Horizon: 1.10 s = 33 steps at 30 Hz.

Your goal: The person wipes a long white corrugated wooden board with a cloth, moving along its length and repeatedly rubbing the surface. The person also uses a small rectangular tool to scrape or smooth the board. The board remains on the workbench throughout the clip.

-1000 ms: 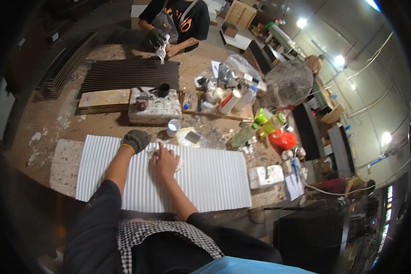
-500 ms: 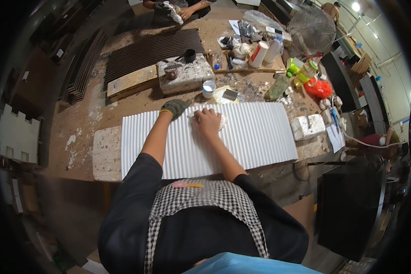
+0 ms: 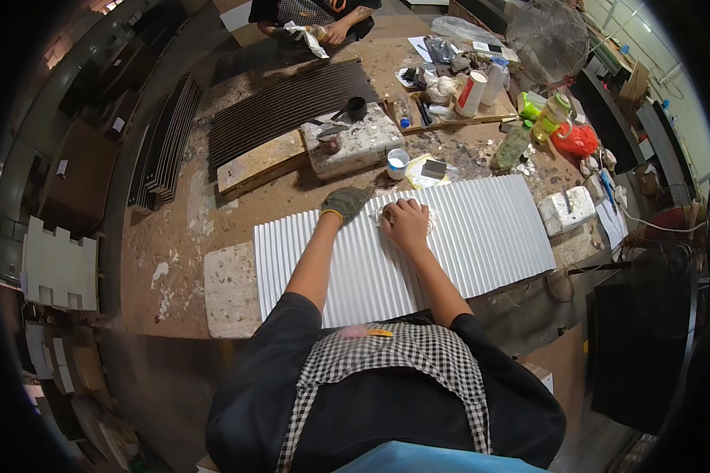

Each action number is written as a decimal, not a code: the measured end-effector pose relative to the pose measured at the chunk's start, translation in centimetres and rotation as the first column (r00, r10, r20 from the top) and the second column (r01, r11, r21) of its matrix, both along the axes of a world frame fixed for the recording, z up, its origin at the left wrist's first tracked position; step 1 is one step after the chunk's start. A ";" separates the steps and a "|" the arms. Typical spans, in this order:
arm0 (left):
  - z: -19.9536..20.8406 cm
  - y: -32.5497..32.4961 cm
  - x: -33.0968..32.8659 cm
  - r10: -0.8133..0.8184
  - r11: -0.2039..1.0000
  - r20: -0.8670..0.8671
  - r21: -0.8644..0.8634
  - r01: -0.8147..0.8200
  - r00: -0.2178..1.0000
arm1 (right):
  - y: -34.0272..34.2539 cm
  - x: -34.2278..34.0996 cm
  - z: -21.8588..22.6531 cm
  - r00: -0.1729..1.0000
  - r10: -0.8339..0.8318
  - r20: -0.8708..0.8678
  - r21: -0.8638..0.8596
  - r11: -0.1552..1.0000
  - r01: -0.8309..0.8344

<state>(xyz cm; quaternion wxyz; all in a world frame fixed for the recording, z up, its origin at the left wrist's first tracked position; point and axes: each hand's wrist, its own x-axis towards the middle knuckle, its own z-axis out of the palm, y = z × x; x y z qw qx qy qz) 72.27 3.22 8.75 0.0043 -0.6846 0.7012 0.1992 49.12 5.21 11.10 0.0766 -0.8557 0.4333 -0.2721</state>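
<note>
The bare right hand (image 3: 406, 225) curls round a pale wad (image 3: 431, 224); whether the gloved left hand (image 3: 346, 204) pinches anything, I cannot tell. Beneath both, the white ribbed panel (image 3: 485, 229), on the table's (image 3: 170, 268) near side, looks stiff, light, best held by its ends.

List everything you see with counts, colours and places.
Ribbed panel: one, white, near side of the worktable
Wad: one, white, on panel
Foam blocks: three, speckled white, panel's left, right and far side
White cup: one, white, beyond panel
Black cup: one, black, on far block
Wooden block: one, yellowish, beside far block
Slatted panel: one, dark brown, beyond wooden block
Bottles: at least two, green and yellowish, upper right
Bag: one, red, beside bottles
Fan: one, grey, upper right
Worktable: one, brown, centre
Clutter: uncountable, mixed, upper right
Co-worker: one, black top, upper edge
Apron: one, checked black and white, bottom
Left hand: one, gloved grey, panel's far edge
Right hand: one, bare, over wad
</note>
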 end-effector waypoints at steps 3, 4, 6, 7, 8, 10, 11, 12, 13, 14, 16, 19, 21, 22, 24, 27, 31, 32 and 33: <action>-0.5 0.6 1.3 0.122 0.992 -0.357 0.063 -0.106 0.926 | 0.3 0.0 0.2 1.000 0.010 0.027 0.023 1.000 -0.010; -0.6 0.9 2.1 0.045 0.993 -0.625 -0.057 -0.103 0.779 | 0.3 0.0 0.2 0.999 0.010 0.031 0.004 1.000 -0.010; -0.8 1.4 3.6 -0.059 0.947 -0.871 -0.204 -0.250 0.487 | 0.4 -0.1 0.1 0.999 0.002 0.032 -0.025 1.000 -0.001; -0.8 1.8 4.3 -0.038 0.931 -0.910 -0.182 -0.316 0.413 | 0.3 -0.1 0.1 1.000 0.008 0.020 -0.004 1.000 -0.008; -0.6 2.2 4.8 0.002 0.907 -0.944 -0.137 -0.398 0.329 | 0.4 -0.1 0.0 1.000 0.012 0.020 -0.001 1.000 -0.012; 0.3 4.1 5.3 0.098 0.865 -0.962 -0.044 -0.500 0.255 | 0.4 -0.2 0.0 0.998 0.010 0.063 -0.025 1.000 -0.008; 0.8 5.3 5.1 0.134 0.852 -0.961 -0.014 -0.523 0.243 | 0.4 -0.2 0.1 0.999 0.018 0.028 -0.026 0.999 -0.018; 1.3 7.1 4.7 0.185 0.851 -0.946 0.019 -0.525 0.266 | 0.5 -0.1 0.2 1.000 0.001 0.005 -0.037 0.999 -0.001; 1.8 8.9 4.2 0.243 0.855 -0.923 0.058 -0.515 0.299 | 0.5 -0.2 0.3 0.999 -0.024 -0.023 -0.054 0.998 0.023; 2.2 10.5 3.7 0.293 0.859 -0.902 0.102 -0.502 0.318 | 0.4 -0.1 0.4 1.000 -0.005 -0.023 -0.006 1.000 0.005; 2.8 13.1 2.5 0.389 0.857 -0.861 0.208 -0.471 0.327 | 0.4 -0.1 0.6 0.999 -0.015 -0.034 -0.016 1.000 0.014; 3.3 15.3 1.6 0.489 0.838 -0.807 0.331 -0.433 0.331 | 0.6 -0.3 0.7 1.000 -0.013 -0.012 -0.001 1.000 0.013; 3.6 15.7 1.5 0.518 0.833 -0.778 0.365 -0.415 0.356 | 0.8 -0.4 0.5 1.000 0.001 0.026 -0.015 1.000 0.000; 3.8 15.8 1.4 0.523 0.837 -0.765 0.378 -0.395 0.375 | 0.8 -0.4 0.4 1.000 -0.007 0.015 0.002 1.000 0.007; 4.7 15.4 1.2 0.560 0.825 -0.667 0.397 -0.402 0.491 | 0.7 -0.4 0.2 1.000 -0.010 0.000 0.021 1.000 0.010; 6.3 14.1 0.3 0.430 0.903 -0.797 0.381 -0.200 0.423 | 0.5 -0.2 0.2 1.000 -0.010 0.012 -0.023 1.000 0.010; 7.5 8.5 -1.9 -0.148 0.981 -0.722 -0.195 0.007 0.676 | 0.7 -0.1 0.5 1.000 -0.023 0.018 -0.040 0.999 0.024; 7.4 6.3 -2.4 -0.271 0.939 -0.656 -0.341 0.043 0.704 | 0.7 -0.1 0.6 1.000 -0.008 0.028 -0.021 1.000 0.009; 7.2 4.8 -2.2 -0.334 0.892 -0.527 -0.446 0.080 0.781 | 0.8 -0.1 0.7 0.999 -0.006 0.038 -0.001 1.000 0.006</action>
